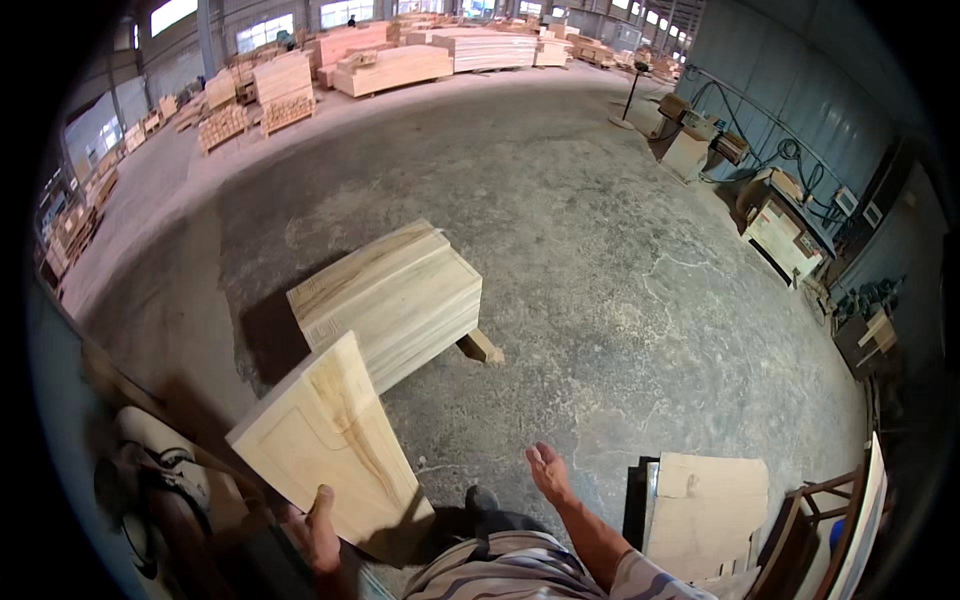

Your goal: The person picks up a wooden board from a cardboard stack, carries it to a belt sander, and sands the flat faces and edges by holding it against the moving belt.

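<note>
A pale wooden panel (330,440) with a routed outline and a dark grain streak is tilted up in front of me at the lower left. My left hand (318,530) grips its lower edge, thumb on the near face and the other fingers mostly hidden. To the right, well apart from the panel, my right hand (546,468) hangs in the air over the floor, fingers stretched out and nothing in them. Beyond the panel lies a stack of similar wooden panels (420,300), its near corner partly covered by the held one.
A wooden block (482,347) sticks out under the stack. A light board (705,510) lies at lower right beside a brown frame (800,520). Machinery (165,480) stands at left, a white machine cabinet (785,240) along the right wall. Lumber stacks (480,48) fill the far side.
</note>
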### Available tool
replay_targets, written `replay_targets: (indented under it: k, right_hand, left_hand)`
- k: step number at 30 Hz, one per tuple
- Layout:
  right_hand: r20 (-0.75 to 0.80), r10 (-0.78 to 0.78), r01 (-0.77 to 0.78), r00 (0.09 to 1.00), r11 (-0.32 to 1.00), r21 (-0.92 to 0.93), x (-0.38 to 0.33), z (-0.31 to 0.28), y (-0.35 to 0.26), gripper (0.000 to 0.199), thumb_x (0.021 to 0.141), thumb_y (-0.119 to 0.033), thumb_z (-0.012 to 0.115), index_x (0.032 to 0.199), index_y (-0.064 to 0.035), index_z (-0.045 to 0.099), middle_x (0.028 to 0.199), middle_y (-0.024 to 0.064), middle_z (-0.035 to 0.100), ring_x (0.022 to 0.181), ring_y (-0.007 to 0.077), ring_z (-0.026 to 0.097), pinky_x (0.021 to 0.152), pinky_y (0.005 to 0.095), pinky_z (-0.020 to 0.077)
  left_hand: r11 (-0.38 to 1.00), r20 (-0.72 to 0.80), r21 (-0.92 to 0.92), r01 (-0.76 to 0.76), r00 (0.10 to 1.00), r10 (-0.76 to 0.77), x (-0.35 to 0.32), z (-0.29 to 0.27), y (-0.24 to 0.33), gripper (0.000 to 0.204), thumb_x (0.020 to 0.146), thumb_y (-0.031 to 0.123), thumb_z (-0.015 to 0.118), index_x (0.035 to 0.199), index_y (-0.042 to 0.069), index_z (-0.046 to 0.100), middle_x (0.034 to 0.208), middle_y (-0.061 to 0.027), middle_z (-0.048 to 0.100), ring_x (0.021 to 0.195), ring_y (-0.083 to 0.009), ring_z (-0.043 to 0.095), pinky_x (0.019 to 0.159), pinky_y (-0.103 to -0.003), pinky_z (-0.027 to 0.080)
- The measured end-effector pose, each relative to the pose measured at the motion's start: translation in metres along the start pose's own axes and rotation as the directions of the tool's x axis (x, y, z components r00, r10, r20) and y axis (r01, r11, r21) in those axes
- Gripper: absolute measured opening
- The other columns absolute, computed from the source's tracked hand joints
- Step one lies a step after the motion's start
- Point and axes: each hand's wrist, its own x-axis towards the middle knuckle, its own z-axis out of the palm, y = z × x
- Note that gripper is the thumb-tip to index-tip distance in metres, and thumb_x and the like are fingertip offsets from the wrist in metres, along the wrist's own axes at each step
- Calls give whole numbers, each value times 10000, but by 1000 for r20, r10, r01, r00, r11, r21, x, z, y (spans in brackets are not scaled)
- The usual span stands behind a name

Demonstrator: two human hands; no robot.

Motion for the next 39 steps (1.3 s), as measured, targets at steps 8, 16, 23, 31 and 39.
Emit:
replay_targets:
  k: [8, 16, 23, 31, 39]
  right_hand:
    - [-11, 156, -155, 988, 985, 73, 16, 27, 67, 494, 904, -410, 467, 1063, 43, 579, 821, 89, 594, 675, 190, 535, 681, 340, 445]
    - [154, 500, -487, 852, 649, 585, 47, 20, 5, 727, 897, -588, 329, 1281, 17, 450, 1252, 162, 495, 1155, 227, 443, 958, 322, 342]
    - [162, 585, -494, 794, 467, 734, 38, 9, -42, 663, 912, -514, 382, 1239, 57, 464, 1210, 168, 518, 1069, 234, 518, 916, 341, 409]
    - [154, 429, -339, 890, 395, 854, 69, 3, 17, 622, 942, -517, 274, 1272, -20, 449, 1233, 135, 513, 1100, 242, 508, 951, 347, 398]
    - [-63, 537, -342, 841, 619, 707, 107, -39, -18, 633, 923, -516, 353, 1236, 15, 496, 1171, 157, 557, 1033, 227, 534, 894, 325, 399]
  left_hand:
    - [835, 255, -549, -32, 945, 204, 35, -8, 32, 503, 901, 337, 531, 1272, 12, 431, 1276, -100, 478, 1171, -224, 446, 978, -370, 352]
    - [823, 248, -569, -12, 951, 185, 17, 54, 59, 616, 887, 459, 504, 1315, 32, 386, 1331, -86, 428, 1222, -227, 402, 1019, -374, 317]
    - [872, 35, -451, -192, 972, 232, 23, 56, 66, 599, 904, 414, 495, 1318, 2, 366, 1389, -127, 333, 1221, -282, 383, 1008, -391, 347]
    - [830, -276, -90, -551, 814, 511, 45, 48, 124, 386, 825, 213, 588, 1136, -5, 521, 1146, -198, 542, 977, -304, 547, 783, -383, 446]
    - [851, -111, -410, -329, 944, 311, 90, 78, 126, 432, 887, 196, 506, 1267, 4, 431, 1248, -148, 476, 1081, -261, 482, 878, -373, 420]
